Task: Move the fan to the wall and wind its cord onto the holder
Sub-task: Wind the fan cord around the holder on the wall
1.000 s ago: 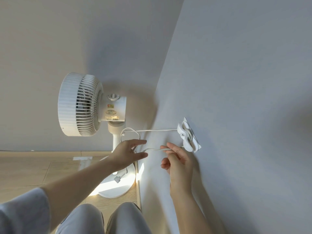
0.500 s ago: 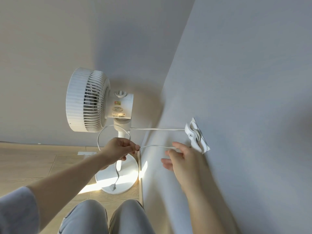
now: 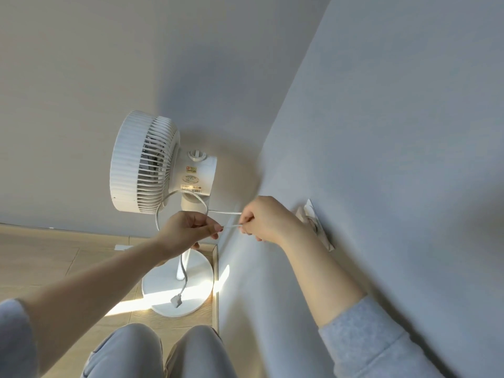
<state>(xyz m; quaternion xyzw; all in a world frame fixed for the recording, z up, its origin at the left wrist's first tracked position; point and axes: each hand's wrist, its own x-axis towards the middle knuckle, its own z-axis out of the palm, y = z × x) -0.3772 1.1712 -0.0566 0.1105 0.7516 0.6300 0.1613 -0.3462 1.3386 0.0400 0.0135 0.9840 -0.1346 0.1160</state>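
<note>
Left hand [image 3: 188,230] and right hand [image 3: 263,219] each pinch the cord [image 3: 231,226], its short span level between them; the holder [image 3: 313,218], on the wall [image 3: 381,159], lies just beyond the right fingers.

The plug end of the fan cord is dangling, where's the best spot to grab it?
Probably the cord just above the plug, pinched from your near side: it hangs free in front of the fan base, nothing blocking that side.
</note>
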